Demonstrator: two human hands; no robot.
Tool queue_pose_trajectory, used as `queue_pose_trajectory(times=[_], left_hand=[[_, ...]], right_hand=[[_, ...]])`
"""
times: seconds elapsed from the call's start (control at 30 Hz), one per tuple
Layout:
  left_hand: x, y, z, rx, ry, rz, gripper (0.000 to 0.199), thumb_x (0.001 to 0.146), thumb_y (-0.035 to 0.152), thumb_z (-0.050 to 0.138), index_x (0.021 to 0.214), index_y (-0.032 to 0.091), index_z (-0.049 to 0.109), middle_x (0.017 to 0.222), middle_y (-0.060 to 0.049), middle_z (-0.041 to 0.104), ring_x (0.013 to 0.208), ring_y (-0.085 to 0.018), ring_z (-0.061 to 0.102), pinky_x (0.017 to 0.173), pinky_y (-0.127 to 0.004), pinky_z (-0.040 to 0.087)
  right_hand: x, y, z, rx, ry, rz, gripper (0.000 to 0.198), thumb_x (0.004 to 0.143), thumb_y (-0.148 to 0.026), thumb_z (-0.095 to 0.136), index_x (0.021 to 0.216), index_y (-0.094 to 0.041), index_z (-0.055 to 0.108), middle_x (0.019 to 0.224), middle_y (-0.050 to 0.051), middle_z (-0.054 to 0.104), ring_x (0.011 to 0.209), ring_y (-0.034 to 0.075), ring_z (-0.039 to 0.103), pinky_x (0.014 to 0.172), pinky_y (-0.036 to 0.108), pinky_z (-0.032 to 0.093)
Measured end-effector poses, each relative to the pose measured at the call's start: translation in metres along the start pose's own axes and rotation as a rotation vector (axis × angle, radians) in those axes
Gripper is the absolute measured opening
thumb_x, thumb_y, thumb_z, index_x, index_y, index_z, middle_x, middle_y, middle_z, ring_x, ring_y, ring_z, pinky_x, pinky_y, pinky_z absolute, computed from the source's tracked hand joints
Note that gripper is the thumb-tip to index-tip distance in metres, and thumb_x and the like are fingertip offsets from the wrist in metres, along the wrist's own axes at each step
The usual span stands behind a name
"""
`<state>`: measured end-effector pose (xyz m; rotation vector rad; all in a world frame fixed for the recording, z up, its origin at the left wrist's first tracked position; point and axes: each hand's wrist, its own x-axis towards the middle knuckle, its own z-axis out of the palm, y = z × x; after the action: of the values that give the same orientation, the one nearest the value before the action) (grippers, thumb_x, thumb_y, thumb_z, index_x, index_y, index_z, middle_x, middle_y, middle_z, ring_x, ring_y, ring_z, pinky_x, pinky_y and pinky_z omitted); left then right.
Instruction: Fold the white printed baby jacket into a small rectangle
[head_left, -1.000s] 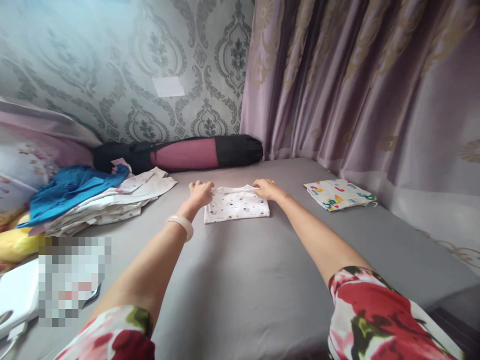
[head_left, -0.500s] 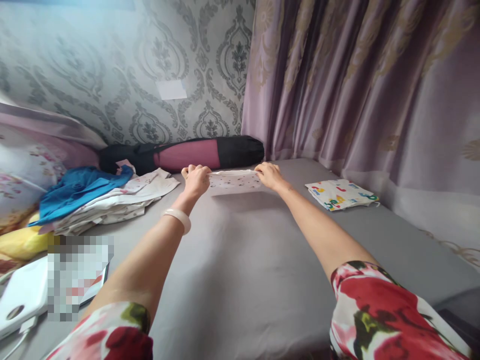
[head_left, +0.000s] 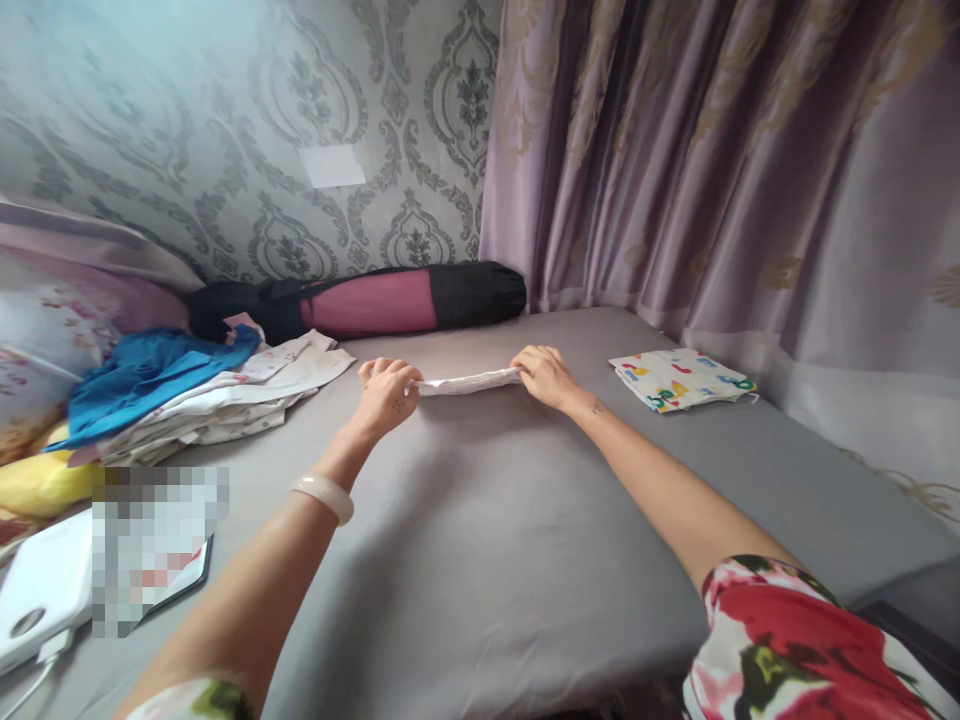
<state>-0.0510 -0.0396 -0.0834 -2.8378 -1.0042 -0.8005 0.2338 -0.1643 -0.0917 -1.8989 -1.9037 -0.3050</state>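
Observation:
Between my two hands a white piece of cloth point(head_left: 469, 382) is stretched, seen nearly edge-on as a narrow band just above the grey sheet point(head_left: 480, 560). My left hand point(head_left: 388, 388) pinches its left end, with a pale bangle point(head_left: 324, 497) on that wrist. At the other end my right hand point(head_left: 546, 375) pinches the cloth between thumb and fingers. What kind of garment or cloth it is, I cannot tell from this angle. To the right of my right hand lies a folded white cloth with colourful letters point(head_left: 681, 378).
On the left are a pile of light clothes point(head_left: 247, 395), a blue garment point(head_left: 161, 375), a yellow item point(head_left: 49, 485), a white power bank point(head_left: 49, 580) with a cable, and a blurred-out device point(head_left: 180, 585). A black and maroon roll bag point(head_left: 367, 303) lies by the wall, beside purple curtains point(head_left: 637, 150).
Both hands have come lower and nearer to me with the cloth. Its speckled hanging face showed before; now only a narrow white band shows.

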Motion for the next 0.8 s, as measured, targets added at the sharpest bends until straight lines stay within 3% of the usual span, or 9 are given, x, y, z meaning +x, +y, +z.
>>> queue_pose_trajectory(times=[0.37, 0.63, 0.8], left_hand=[[-0.046, -0.002, 0.017, -0.101, -0.112, 0.127, 0.025, 0.078, 0.013, 0.046, 0.095, 0.023, 0.061, 0.106, -0.006, 0.071, 0.107, -0.023, 0.062, 0.112, -0.05, 0.018], [-0.066, 0.001, 0.022, -0.096, -0.256, 0.11, 0.031, 0.079, 0.01, 0.041, 0.098, 0.024, 0.059, 0.11, -0.007, 0.071, 0.111, -0.022, 0.062, 0.114, -0.054, 0.016], [-0.069, 0.006, 0.017, -0.105, -0.318, 0.091, 0.03, 0.076, 0.012, 0.042, 0.097, 0.024, 0.059, 0.116, -0.007, 0.069, 0.116, -0.023, 0.059, 0.113, -0.055, 0.016]], right_hand=[[-0.052, -0.005, 0.021, 0.036, -0.021, -0.139, 0.026, 0.083, -0.003, 0.047, 0.095, -0.018, 0.064, 0.101, 0.006, 0.068, 0.094, 0.021, 0.057, 0.098, 0.035, 0.033], [-0.075, -0.016, 0.024, 0.035, -0.123, -0.08, 0.027, 0.088, -0.005, 0.043, 0.097, -0.018, 0.065, 0.104, 0.008, 0.068, 0.098, 0.021, 0.056, 0.098, 0.034, 0.034], [-0.076, -0.024, 0.014, -0.004, -0.233, -0.033, 0.038, 0.079, 0.001, 0.043, 0.102, -0.017, 0.066, 0.11, 0.008, 0.067, 0.105, 0.021, 0.056, 0.1, 0.033, 0.033]])
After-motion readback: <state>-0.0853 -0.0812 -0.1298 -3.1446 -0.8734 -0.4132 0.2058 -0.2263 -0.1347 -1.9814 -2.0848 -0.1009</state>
